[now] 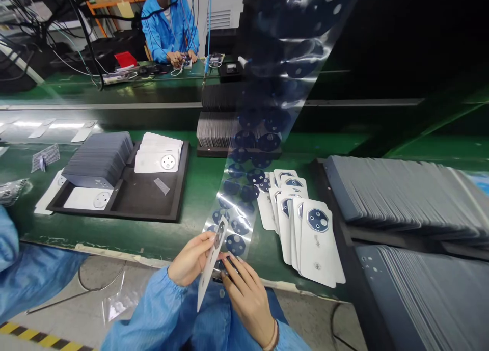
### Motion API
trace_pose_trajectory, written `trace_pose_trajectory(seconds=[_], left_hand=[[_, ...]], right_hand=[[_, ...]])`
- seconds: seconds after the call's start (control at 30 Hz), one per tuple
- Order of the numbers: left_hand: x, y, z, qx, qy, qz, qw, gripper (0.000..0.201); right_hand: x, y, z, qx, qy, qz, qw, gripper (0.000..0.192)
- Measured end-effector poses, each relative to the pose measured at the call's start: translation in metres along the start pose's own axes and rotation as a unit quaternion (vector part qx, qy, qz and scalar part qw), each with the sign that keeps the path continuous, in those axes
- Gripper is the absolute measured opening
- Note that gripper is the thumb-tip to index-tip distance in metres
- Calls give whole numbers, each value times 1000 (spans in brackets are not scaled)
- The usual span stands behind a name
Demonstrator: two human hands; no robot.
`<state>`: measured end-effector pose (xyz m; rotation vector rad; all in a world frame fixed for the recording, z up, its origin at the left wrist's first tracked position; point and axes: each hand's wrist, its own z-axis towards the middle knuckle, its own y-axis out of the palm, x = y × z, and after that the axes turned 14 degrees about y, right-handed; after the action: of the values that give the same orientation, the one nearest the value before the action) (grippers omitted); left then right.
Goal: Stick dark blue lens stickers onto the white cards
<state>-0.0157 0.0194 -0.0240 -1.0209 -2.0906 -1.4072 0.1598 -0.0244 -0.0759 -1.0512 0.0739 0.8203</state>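
Head view. White panel (pixel 210 270), lower centre: edge pinched by left hand (pixel 193 259), probably sparing its face. Right hand (pixel 248 296), beside it: fingers extended near sticker strip (pixel 267 114); grip cannot be told. Overlapping panels (pixel 307 234), right of centre: on desk (pixel 202 188), presumably for easy reach.

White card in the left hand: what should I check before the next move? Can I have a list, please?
1. White card held in the left hand: ok.
2. Card's dark end up: ok, its round-holed patch is at the top.
3. Card's front easy to inspect: not ok, it's turned nearly edge-on.
4. Right hand gripping something: cannot tell, its fingertips are partly hidden.
5. Dark pieces on the clear strip: ok, several near the hands.
6. Pile of white cards squared up: not ok, they're fanned out.
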Motion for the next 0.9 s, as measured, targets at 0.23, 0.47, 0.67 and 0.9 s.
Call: trace_pose_trajectory(seconds=[0.23,0.47,0.67,0.9], left_hand=[[1,1,-1,16,-8,-14,1000,31],[1,1,-3,9,-16,-19,1000,29],[0,0,-3,6,-17,-24,1000,31],[0,1,-3,24,-16,-18,999,35]], right_hand=[[-5,2,-2,-8,66,46,997,25],[-7,0,-3,18,70,73,995,23],[-9,-5,-6,8,28,59,998,25],[-18,-21,-16,23,1,65,998,27]])
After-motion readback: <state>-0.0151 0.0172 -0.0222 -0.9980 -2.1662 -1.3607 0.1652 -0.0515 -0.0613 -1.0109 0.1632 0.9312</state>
